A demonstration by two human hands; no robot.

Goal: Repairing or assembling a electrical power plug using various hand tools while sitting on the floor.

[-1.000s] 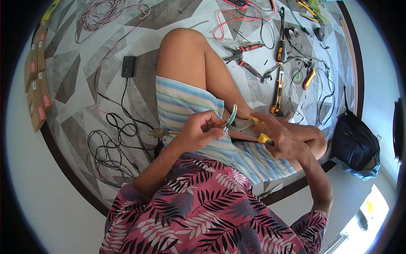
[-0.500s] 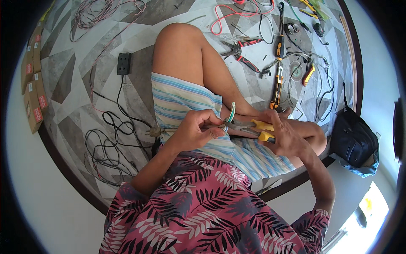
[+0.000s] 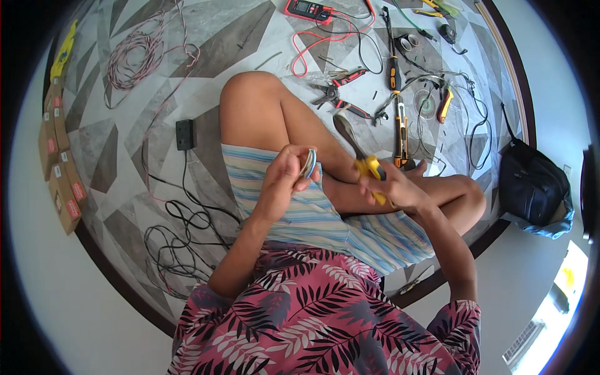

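1. Your left hand [image 3: 285, 178] is pinched around short wires [image 3: 310, 164]; your right hand [image 3: 395, 187] is wrapped around yellow-handled pliers [image 3: 371, 166], their metal head pointing forward and left of it, apart from the wires.
2. A loose right-hand grip could drop the pliers onto your bare leg [image 3: 310, 112], just beyond your hands.
3. Little wire stands clear of your left fingers, so bringing the pliers in close could nip a fingertip.
4. A light pinch could let the wires slide out or fan apart under a pull.
5. You can't see the wires' lower ends, hidden in your left hand, nor whether the pliers' jaws are fully together.
6. The black cable [image 3: 216, 210] left of your left hand passes out of sight near your shorts [image 3: 275, 209]; what it joins there can't be told.
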